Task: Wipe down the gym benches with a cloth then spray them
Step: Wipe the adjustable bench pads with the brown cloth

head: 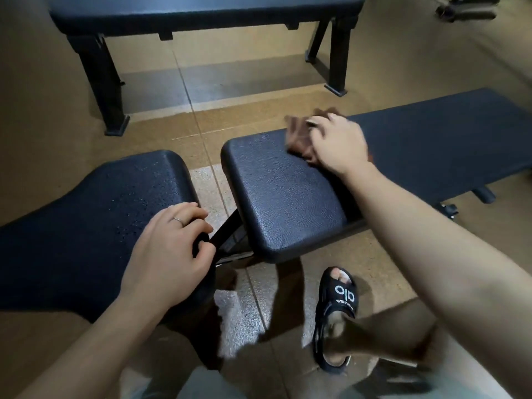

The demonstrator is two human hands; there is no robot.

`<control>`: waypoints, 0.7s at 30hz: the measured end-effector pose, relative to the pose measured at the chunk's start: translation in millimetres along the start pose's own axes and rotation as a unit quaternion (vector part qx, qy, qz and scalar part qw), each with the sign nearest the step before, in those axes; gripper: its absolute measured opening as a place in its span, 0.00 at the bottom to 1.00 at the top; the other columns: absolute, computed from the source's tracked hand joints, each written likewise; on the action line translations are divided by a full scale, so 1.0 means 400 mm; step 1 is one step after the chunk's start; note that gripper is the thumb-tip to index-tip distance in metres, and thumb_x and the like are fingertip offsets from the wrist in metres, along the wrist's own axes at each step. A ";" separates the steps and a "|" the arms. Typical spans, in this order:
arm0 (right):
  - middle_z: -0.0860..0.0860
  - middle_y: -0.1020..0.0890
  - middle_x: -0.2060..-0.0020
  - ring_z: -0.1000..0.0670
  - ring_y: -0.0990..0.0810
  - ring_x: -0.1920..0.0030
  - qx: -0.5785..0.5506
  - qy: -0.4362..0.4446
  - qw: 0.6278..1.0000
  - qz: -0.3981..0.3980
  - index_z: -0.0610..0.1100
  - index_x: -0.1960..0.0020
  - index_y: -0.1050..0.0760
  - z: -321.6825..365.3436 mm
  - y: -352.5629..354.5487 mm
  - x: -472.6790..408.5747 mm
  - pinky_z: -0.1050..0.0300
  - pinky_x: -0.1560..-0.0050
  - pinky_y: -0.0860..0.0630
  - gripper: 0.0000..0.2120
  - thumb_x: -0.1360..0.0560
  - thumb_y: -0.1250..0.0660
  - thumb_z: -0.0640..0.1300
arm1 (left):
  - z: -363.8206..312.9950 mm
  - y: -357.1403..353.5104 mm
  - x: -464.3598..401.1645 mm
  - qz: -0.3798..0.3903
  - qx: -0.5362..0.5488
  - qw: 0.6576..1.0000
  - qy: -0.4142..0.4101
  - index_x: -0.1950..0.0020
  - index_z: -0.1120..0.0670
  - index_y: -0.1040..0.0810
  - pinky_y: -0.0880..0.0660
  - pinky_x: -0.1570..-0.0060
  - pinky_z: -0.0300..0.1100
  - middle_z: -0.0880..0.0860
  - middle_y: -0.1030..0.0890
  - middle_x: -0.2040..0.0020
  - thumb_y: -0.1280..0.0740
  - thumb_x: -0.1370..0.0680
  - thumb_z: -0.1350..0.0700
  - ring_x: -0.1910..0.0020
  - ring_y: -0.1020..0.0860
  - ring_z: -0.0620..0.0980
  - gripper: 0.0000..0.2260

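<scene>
Three black benches (288, 194) on tan floor (43, 110); right hand (336, 142) flat on brown cloth (298, 133), left hand (169, 251) gripping pad edge (184, 180).

The brown cloth (299, 133) is smeared by blur, and the right hand (336, 142) covers most of it, so its folds and edges cannot be made out. The far bench (201, 15) is cut off by the top edge. The left hand (169, 249) hides the near pad's (95, 214) corner.
</scene>
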State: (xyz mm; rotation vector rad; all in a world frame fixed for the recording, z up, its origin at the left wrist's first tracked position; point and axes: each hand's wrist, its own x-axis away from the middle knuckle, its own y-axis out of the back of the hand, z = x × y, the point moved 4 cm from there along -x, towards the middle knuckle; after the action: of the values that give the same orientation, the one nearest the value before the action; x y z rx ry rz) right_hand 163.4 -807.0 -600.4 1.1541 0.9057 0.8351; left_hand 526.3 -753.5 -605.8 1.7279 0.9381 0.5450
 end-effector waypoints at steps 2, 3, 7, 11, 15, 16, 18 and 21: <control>0.43 0.20 0.36 0.38 0.24 0.35 0.014 -0.065 0.998 -0.021 0.52 0.30 0.23 -0.120 0.011 0.025 0.43 0.31 0.32 0.27 0.22 0.51 0.54 | 0.000 -0.002 -0.002 -0.008 0.000 1.000 0.004 0.47 0.52 0.14 0.35 0.25 0.48 0.44 0.19 0.40 0.39 0.25 0.53 0.29 0.28 0.47 0.15; 0.42 0.21 0.35 0.38 0.25 0.34 0.022 -0.097 0.995 -0.022 0.50 0.29 0.24 -0.160 0.013 0.045 0.42 0.30 0.34 0.27 0.21 0.51 0.54 | 0.000 -0.002 -0.003 -0.013 0.000 1.000 0.004 0.48 0.53 0.14 0.35 0.26 0.47 0.45 0.19 0.41 0.38 0.26 0.53 0.31 0.27 0.47 0.15; 0.40 0.22 0.34 0.37 0.27 0.32 0.033 -0.164 0.986 -0.015 0.48 0.28 0.27 -0.133 0.004 0.109 0.40 0.26 0.39 0.25 0.19 0.50 0.54 | -0.004 -0.001 -0.009 -0.021 -0.007 1.000 0.000 0.52 0.54 0.14 0.37 0.29 0.43 0.46 0.19 0.45 0.38 0.27 0.54 0.35 0.25 0.48 0.13; 0.43 0.20 0.41 0.41 0.25 0.37 0.038 -0.039 0.998 -0.024 0.48 0.34 0.23 0.139 -0.024 0.182 0.42 0.32 0.34 0.27 0.23 0.52 0.55 | -0.002 -0.002 -0.010 -0.022 -0.006 1.000 -0.004 0.54 0.54 0.15 0.36 0.30 0.42 0.46 0.19 0.46 0.37 0.27 0.54 0.37 0.25 0.47 0.11; 0.44 0.24 0.29 0.42 0.29 0.28 -0.016 0.080 0.997 -0.011 0.49 0.29 0.25 0.308 -0.031 0.317 0.40 0.24 0.39 0.27 0.22 0.44 0.59 | -0.003 -0.003 -0.007 -0.030 -0.006 1.000 -0.005 0.54 0.54 0.15 0.37 0.31 0.41 0.47 0.18 0.46 0.37 0.27 0.55 0.37 0.25 0.48 0.11; 0.44 0.26 0.27 0.42 0.31 0.26 -0.019 0.097 0.995 -0.007 0.49 0.28 0.26 0.311 -0.025 0.351 0.41 0.23 0.41 0.29 0.23 0.42 0.61 | -0.003 -0.004 -0.006 -0.031 -0.007 0.999 -0.006 0.54 0.54 0.14 0.37 0.31 0.42 0.47 0.18 0.46 0.37 0.28 0.55 0.36 0.25 0.48 0.12; 0.46 0.27 0.26 0.44 0.32 0.25 -0.014 0.120 0.993 -0.005 0.50 0.26 0.27 0.289 -0.012 0.412 0.42 0.22 0.42 0.32 0.25 0.40 0.64 | -0.003 -0.004 -0.005 -0.030 -0.007 0.999 -0.008 0.53 0.54 0.14 0.36 0.30 0.44 0.47 0.17 0.45 0.37 0.27 0.54 0.35 0.25 0.48 0.13; 0.48 0.26 0.27 0.44 0.30 0.26 -0.021 0.151 0.988 -0.028 0.50 0.27 0.26 0.246 0.005 0.478 0.43 0.22 0.41 0.31 0.25 0.36 0.66 | 0.002 -0.002 0.001 -0.024 -0.001 1.000 -0.011 0.50 0.53 0.13 0.35 0.28 0.45 0.46 0.17 0.42 0.39 0.26 0.52 0.32 0.26 0.48 0.15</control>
State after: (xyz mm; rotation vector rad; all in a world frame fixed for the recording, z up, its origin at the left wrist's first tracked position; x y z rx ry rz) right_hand 330.1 -672.1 -612.9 0.9750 1.1574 0.9960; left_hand 526.8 -753.4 -606.9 1.7026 0.9597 0.4941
